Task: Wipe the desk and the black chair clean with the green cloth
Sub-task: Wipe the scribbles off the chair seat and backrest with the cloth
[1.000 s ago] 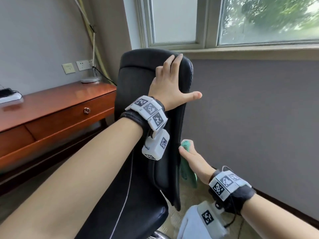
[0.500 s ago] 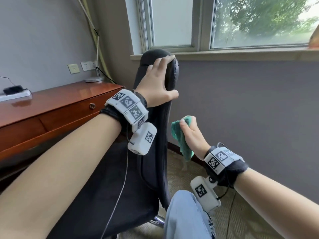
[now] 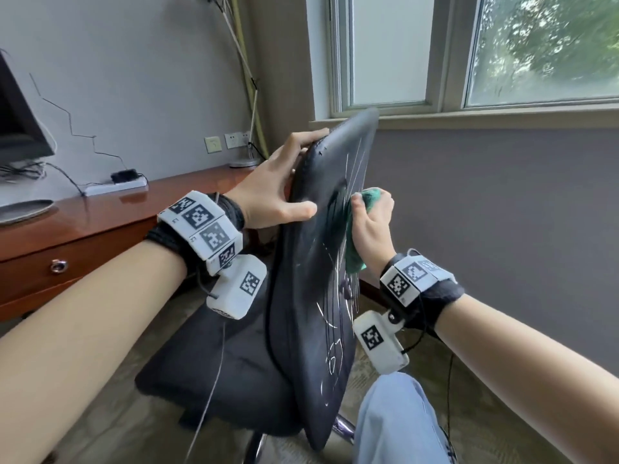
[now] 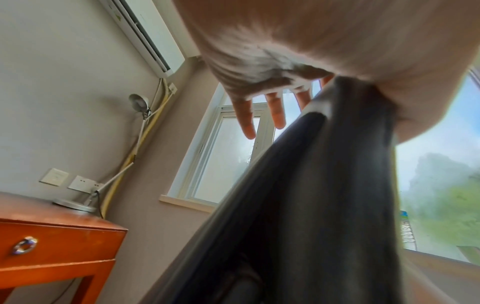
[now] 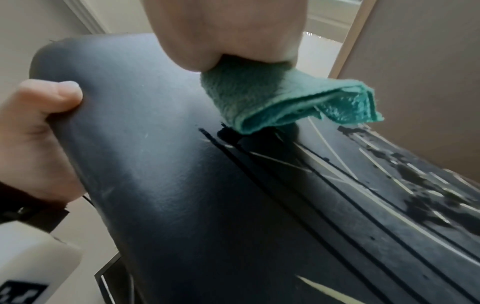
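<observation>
The black chair (image 3: 311, 296) stands turned so the scratched rear of its backrest (image 5: 233, 195) faces me. My left hand (image 3: 271, 192) grips the backrest's top left edge, thumb on the rear face and fingers over the front (image 4: 262, 111). My right hand (image 3: 371, 222) holds the bunched green cloth (image 3: 358, 229) and presses it against the upper rear of the backrest. In the right wrist view the green cloth (image 5: 285, 102) hangs folded out of my fist onto the worn leather. The wooden desk (image 3: 100, 222) is at the left.
A monitor (image 3: 16, 128), a power strip (image 3: 114, 187) and a lamp base (image 3: 244, 161) stand on the desk. A drawer knob (image 3: 58, 265) faces the chair seat (image 3: 217, 380). The window sill (image 3: 502, 118) and grey wall are behind. My jeans-clad knee (image 3: 398, 423) is by the chair base.
The chair has swung round, so its rear now faces me. My right hand rose with the cloth from beside the backrest onto its rear face. My left hand kept its hold on the top edge.
</observation>
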